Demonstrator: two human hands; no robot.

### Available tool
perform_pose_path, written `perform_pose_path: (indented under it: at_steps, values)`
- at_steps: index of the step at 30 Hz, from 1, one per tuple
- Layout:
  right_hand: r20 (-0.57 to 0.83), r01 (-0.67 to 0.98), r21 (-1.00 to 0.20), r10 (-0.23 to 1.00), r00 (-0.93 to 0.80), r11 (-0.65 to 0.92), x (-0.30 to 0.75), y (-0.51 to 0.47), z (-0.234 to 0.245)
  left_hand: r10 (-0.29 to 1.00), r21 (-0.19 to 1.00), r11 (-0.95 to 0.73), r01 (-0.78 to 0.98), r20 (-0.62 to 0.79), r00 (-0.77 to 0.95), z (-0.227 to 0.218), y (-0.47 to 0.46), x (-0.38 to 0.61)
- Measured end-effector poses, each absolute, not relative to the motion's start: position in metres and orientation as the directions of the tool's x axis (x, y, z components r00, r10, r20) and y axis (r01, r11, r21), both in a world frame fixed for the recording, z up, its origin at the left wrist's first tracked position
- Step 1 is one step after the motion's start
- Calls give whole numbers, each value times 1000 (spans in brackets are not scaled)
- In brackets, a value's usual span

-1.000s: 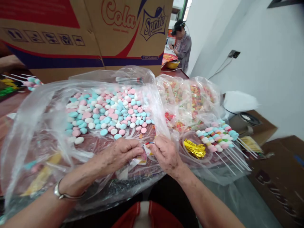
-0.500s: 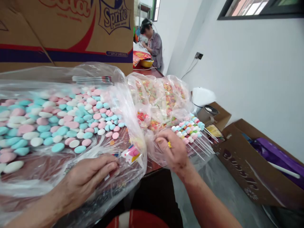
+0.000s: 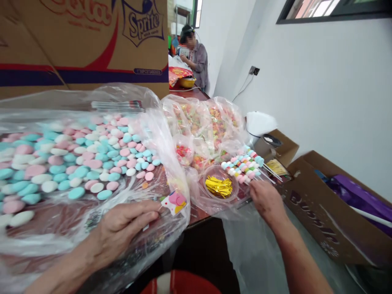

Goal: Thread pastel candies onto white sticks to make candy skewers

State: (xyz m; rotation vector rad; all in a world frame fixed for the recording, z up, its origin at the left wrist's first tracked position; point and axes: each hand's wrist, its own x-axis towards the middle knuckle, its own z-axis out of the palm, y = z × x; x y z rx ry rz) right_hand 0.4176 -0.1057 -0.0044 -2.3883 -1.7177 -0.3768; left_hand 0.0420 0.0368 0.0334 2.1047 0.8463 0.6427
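Note:
My left hand (image 3: 127, 222) pinches a small printed plastic bag (image 3: 174, 203), white with pink and yellow, low over the clear sheeting. At the near end of a row of marshmallow skewers (image 3: 243, 165), my right hand (image 3: 268, 202) has its fingers closed around a white stick; the fingertips are partly hidden. The skewers carry pink, white and blue marshmallows with bright candies between them. Left of that hand sits a round clear tub (image 3: 220, 183) of gold twist ties (image 3: 219, 186). Many loose pastel marshmallows (image 3: 88, 163) lie on the plastic at left.
Clear bags of colourful gummy candy (image 3: 205, 120) lie behind the tub. A large cardboard carton (image 3: 82, 49) stands at the back left. Right of the table are an open brown box (image 3: 324, 208) and a grey container (image 3: 269, 143). Another person (image 3: 196, 59) works at the far end.
My right hand has moved right, from over the tub to the skewer sticks, uncovering the gold twist ties. My left hand and the printed bag have shifted slightly right.

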Motion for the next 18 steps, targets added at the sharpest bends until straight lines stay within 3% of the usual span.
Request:
perform_pose_path:
  at_steps: [5,9,14,18]
  values:
    - [609,938,-197,714,346,-287,425,-120,9,722,883,-392,257,122,681,32,40,38]
    - [680,944,-327,682,269,-46,403,-124,33,709,903,-339,264,60,703,29,42,30]
    - [642,893,-311,765,-54,324,360,-107,57,690,938,-247,244,-7,724,31,44,27]
    - [633,869,-249,751,-187,427,346,-94,64,669,966,-159,202,-45,742,35,44,24]
